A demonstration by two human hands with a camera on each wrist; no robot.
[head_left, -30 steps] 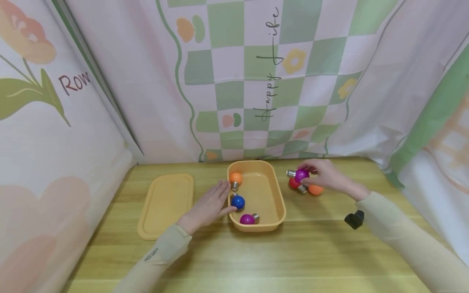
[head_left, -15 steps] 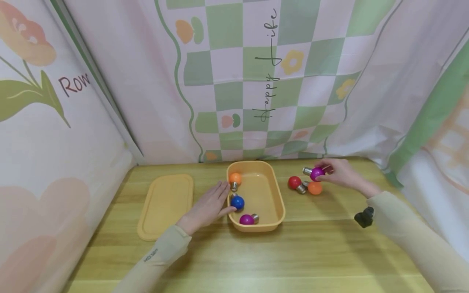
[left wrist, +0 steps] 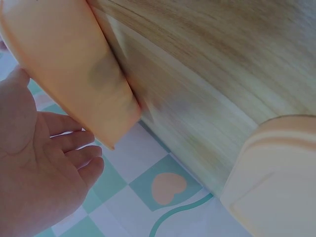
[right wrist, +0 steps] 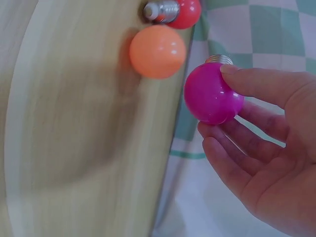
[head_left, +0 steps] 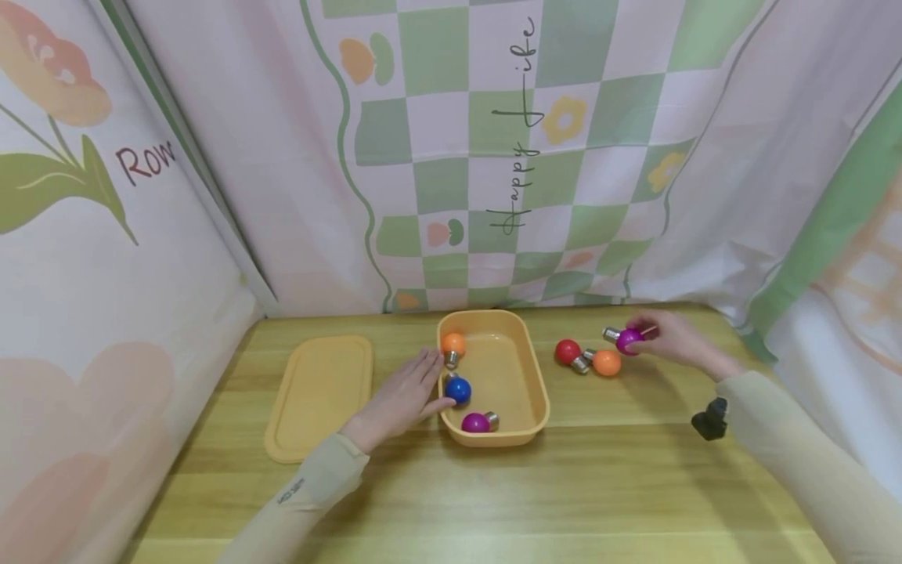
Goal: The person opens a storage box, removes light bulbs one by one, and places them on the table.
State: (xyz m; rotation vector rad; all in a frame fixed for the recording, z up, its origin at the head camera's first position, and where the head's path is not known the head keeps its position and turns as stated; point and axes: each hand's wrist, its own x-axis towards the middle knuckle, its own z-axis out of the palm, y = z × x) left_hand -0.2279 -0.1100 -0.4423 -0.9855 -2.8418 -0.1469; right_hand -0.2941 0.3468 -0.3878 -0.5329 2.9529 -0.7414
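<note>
Between thumb and fingers, my right hand (head_left: 669, 338) pinches a purple light bulb (right wrist: 212, 94) by its round part, its metal base pointing left in the head view. Just left of it on the table lie an orange bulb (head_left: 607, 363) and a red bulb (head_left: 567, 352). My left hand (head_left: 402, 395) rests with fairly straight fingers against the left rim of a yellow-orange box (head_left: 541, 392). Inside the box, along its left and near sides, are an orange bulb (head_left: 453, 345), a blue bulb (head_left: 458, 390) and a purple bulb (head_left: 476, 423).
A flat lid (head_left: 320, 399) of the same colour lies left of the box on the wooden table (head_left: 451, 501). A patterned curtain (head_left: 503, 172) hangs along the table's back edge, and more cloth hangs at both sides.
My right hand has moved right with the purple bulb, from above the red bulb to the right of the orange one. The left hand and the box stay in place.
</note>
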